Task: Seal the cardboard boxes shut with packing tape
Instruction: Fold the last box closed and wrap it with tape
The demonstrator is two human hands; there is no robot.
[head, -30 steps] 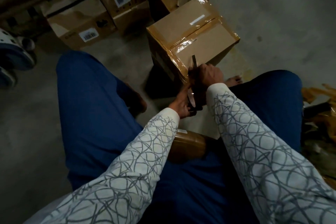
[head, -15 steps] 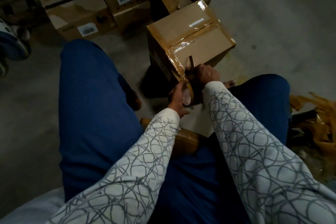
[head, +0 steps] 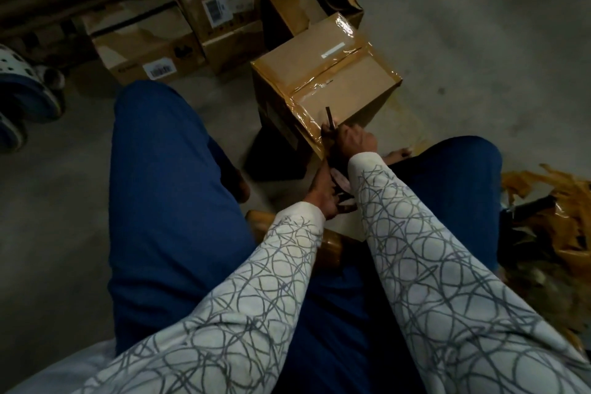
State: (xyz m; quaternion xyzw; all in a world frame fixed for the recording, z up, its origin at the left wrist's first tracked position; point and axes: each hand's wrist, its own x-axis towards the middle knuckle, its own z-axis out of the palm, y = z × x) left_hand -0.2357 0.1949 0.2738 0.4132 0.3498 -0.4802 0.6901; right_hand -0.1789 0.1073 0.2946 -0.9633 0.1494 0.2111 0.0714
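Head view: a glossy brown tape roll (head: 331,248) sits near, between the blue trouser legs. Just beyond, the left hand (head: 323,192) curls low; what its grip holds, I cannot tell. The right hand (head: 355,141) has its grip closed round a thin dark blade (head: 329,117), upright at the near corner of the square cardboard box (head: 351,96). The box stands on the floor (head: 479,41), its seam under shiny, wrinkled tape (head: 323,83).
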